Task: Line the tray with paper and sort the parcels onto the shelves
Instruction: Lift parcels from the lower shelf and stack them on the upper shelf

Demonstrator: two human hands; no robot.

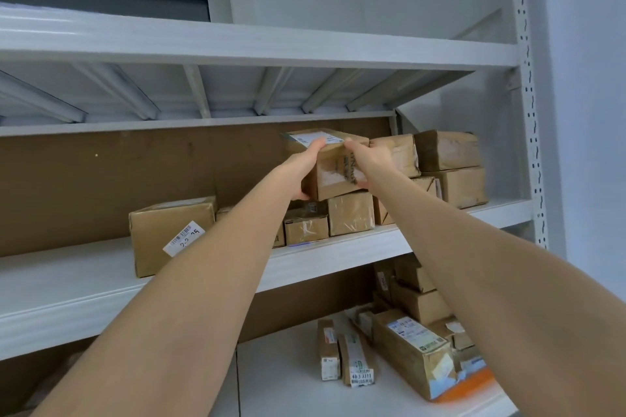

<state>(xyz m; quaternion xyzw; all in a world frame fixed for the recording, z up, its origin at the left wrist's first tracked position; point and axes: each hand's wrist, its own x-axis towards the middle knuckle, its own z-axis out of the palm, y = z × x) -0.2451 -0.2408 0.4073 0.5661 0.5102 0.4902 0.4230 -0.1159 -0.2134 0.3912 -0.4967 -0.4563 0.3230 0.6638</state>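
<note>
A brown taped cardboard parcel (333, 168) with a white label on top sits on a row of smaller parcels (350, 214) on the middle shelf (338, 249). My left hand (306, 168) grips its left side, fingers over the top edge and thumb low near the bottom corner. My right hand (367, 164) grips its right side in the same way. Both arms reach up and forward. The tray and the paper are not in view.
More parcels (447, 166) are stacked to the right against the white upright post (530, 112). A single labelled box (169, 232) stands at the left of the same shelf. The lower shelf (288, 379) holds several boxes (411, 352). An upper shelf (257, 47) hangs overhead.
</note>
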